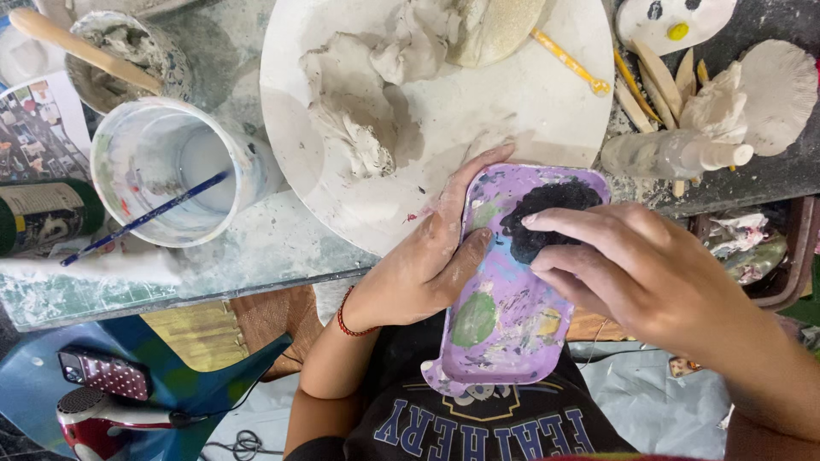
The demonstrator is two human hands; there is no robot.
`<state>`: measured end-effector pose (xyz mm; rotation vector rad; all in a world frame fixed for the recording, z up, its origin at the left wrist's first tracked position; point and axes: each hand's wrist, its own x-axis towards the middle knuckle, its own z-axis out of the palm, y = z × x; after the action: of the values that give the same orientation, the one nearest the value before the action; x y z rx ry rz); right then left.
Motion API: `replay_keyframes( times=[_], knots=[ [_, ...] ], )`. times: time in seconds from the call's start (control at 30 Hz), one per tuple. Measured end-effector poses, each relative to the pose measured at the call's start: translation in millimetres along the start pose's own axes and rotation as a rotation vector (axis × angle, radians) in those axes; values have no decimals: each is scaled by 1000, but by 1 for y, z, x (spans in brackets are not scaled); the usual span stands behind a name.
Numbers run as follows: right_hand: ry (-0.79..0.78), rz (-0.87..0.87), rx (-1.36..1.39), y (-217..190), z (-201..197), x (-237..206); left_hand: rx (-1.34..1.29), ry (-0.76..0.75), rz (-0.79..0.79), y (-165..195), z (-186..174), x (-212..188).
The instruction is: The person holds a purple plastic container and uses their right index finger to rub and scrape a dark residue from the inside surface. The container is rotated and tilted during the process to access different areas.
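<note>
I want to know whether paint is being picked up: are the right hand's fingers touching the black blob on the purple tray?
Touching. The head view shows the right hand with fingertips pressed onto the black blob on the purple tray, no gap visible.
</note>
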<state>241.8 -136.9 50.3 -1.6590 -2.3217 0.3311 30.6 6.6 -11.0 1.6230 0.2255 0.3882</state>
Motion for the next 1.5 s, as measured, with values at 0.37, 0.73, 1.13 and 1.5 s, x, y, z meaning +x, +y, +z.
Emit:
replay_keyframes(
  times=[0.37, 0.73, 1.13, 1.5],
  knots=[
    [-28, 56, 40, 4, -7, 3, -6, -7, 4, 0, -1, 0],
    [653, 517, 835, -23, 43, -22, -87, 154, 60, -10, 18, -7],
    [339, 952, 1213, -27, 81, -65, -89, 152, 49, -7, 19, -6],
    [342, 1023, 1219, -27, 78, -52, -21, 149, 92, -9, 20, -5]
  ],
)
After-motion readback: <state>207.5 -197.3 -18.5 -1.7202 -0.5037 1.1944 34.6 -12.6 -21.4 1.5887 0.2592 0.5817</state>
